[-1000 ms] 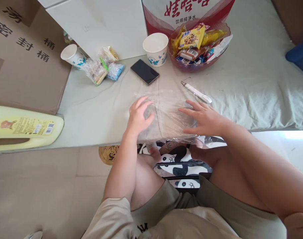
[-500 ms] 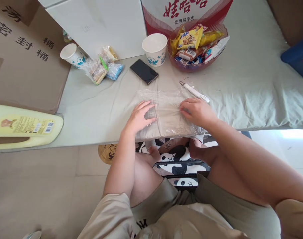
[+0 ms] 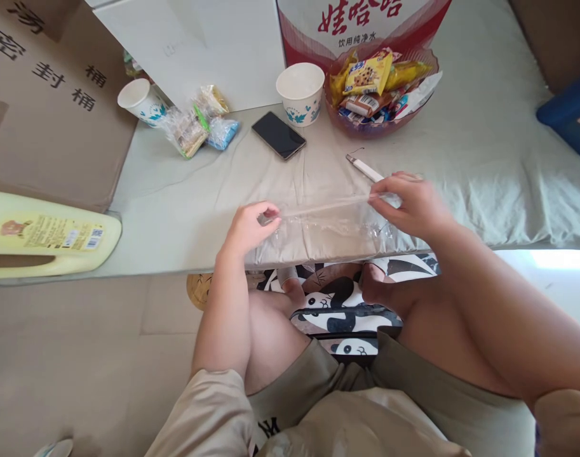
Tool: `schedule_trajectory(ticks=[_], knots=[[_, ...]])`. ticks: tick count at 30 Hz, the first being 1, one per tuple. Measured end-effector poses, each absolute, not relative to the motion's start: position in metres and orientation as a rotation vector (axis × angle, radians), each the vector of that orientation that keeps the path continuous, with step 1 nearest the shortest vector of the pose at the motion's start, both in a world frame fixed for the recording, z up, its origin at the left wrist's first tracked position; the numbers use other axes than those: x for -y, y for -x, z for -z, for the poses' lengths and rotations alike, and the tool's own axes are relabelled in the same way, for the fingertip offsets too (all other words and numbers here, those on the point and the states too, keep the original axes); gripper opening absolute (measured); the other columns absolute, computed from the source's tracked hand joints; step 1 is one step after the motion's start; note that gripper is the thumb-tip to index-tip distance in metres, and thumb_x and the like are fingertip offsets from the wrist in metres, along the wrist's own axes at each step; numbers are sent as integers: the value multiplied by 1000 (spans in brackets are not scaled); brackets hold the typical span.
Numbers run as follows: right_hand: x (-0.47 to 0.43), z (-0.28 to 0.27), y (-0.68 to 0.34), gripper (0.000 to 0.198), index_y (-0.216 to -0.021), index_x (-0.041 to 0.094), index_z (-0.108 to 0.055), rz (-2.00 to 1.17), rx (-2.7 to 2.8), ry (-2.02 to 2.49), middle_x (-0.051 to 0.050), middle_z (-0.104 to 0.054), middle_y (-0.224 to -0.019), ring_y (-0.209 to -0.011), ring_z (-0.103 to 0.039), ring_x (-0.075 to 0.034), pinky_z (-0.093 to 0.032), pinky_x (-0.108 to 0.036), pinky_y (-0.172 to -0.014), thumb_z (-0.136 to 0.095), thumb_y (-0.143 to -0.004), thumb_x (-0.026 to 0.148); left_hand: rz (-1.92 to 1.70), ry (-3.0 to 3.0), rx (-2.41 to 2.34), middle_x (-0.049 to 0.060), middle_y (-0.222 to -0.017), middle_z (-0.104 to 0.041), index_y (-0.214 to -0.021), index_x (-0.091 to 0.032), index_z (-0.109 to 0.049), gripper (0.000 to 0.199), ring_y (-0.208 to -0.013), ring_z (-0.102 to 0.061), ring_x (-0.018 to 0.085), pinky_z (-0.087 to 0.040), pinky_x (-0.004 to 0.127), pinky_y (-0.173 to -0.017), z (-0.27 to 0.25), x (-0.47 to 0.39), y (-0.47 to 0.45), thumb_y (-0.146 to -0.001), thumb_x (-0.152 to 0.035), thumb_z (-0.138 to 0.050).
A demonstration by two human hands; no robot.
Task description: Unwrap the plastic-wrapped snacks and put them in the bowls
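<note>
Clear plastic film (image 3: 323,222) is pinched at its edge by the left hand (image 3: 250,227) and right hand (image 3: 416,204), near a box (image 3: 361,25) printed 娃哈哈 饮用纯净水 and a carton (image 3: 56,139) marked 密封桶.

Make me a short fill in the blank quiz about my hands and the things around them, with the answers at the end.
The left hand and the right hand hold thin, clear ____.
A dark-screened ____ lies near the upright paper cup.
Wrapped snacks fill a see-through, reddish ____.
The big bottle at the picture's left edge is pale ____.

Missing words: plastic, phone, bowl, yellow.
</note>
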State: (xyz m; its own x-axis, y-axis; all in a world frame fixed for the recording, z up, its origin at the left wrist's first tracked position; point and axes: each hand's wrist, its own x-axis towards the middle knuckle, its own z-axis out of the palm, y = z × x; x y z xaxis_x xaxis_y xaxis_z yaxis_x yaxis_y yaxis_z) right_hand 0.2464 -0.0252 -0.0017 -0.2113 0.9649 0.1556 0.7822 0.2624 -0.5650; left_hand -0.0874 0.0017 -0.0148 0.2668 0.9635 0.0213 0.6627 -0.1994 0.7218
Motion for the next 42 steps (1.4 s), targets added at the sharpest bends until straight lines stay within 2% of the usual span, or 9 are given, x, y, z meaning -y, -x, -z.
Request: schedule_trajectory(ticks=[6, 8, 13, 18, 22, 27, 32, 37, 42], knots=[[29, 6, -250, 45, -127, 28, -54, -723, 1620, 1460, -7, -68, -101, -97, -69, -28, -56, -47, -84, -60, -90, 53, -1256, -1376, -1358, 0, -82, -65, -87, -25, -58, 20, -85, -71, 17, -58, 30, -76, 11, -5, 77, -80, -40, -70], [27, 10, -247, 50, -128, 28, -51, -902, 1588, 1384, -7, -67, -102, -97, -69, -27, -57, -46, -82, -64, -86, 53, -1246, -1222, -1395, -1, -82, -64, -90, -26, -56, 21, -80, -71, 15, -58, 27, -69, 13, -11, 74, -84, -44, -67], [20, 18, -239, 28, -101, 27, -53, -1106, 1401, 1417, -6, -68, -94, -82, -69, -22, -60, -41, -70, -58, -92, 54, -1003, -1075, -1462, -1, -81, -64, -98, -26, -53, 16, -61, -67, 12, -51, 22, -53, 18, -18, 69, -89, -38, -61], [22, 24, -238, 43, -125, 33, -38, -1259, 1353, 1459, -4, -68, -101, -64, -66, -17, -57, -34, -56, -55, -94, 57, -892, -1070, -1490, -3, -67, -62, -109, -28, -53, 19, -43, -56, 9, -41, 19, -41, 16, -16, 66, -94, -39, -54], [24, 29, -244, 82, -145, 36, -22, -1242, 1507, 1410, -9, -62, -121, -74, -68, -20, -59, -38, -63, -73, -81, 45, -835, -1092, -1403, 0, -80, -68, -130, -32, -50, 50, -51, -62, 10, -47, 21, -47, 14, -16, 74, -84, -41, -69], [21, 39, -258, 88, -154, 35, -15, -1022, 1704, 1450, -12, -54, -130, -87, -68, -25, -59, -40, -66, -67, -83, 41, -496, -1241, -1234, 7, -94, -71, -150, -29, -36, 107, -52, -61, 10, -44, 21, -45, 13, -13, 87, -56, -24, -86], [32, 33, -251, 90, -158, 32, -20, -846, 2062, 1588, -16, -45, -142, -110, -64, -33, -58, -51, -84, -66, -82, 37, -764, -1150, -1294, 6, -101, -71, -149, -36, -36, 98, -52, -58, 8, -40, 20, -43, 19, -21, 92, -61, -23, -77], [43, 3, -239, 62, -145, 29, -49, -525, 2190, 1611, -15, -28, -160, -148, -28, -44, -37, -64, -111, -61, -88, 49, -737, -1232, -1222, 8, -101, -73, -141, -36, -46, 86, -50, -51, 8, -32, 23, -41, 19, -24, 90, -61, -35, -77], [30, -15, -226, 62, -148, 27, -46, -572, 2140, 1422, -14, -44, -153, -144, -39, -37, -37, -59, -112, -53, -93, 54, -557, -1263, -966, 8, -99, -76, -144, -41, -40, 103, -44, -47, 10, -28, 25, -40, 15, -11, 70, -50, -46, -80]])
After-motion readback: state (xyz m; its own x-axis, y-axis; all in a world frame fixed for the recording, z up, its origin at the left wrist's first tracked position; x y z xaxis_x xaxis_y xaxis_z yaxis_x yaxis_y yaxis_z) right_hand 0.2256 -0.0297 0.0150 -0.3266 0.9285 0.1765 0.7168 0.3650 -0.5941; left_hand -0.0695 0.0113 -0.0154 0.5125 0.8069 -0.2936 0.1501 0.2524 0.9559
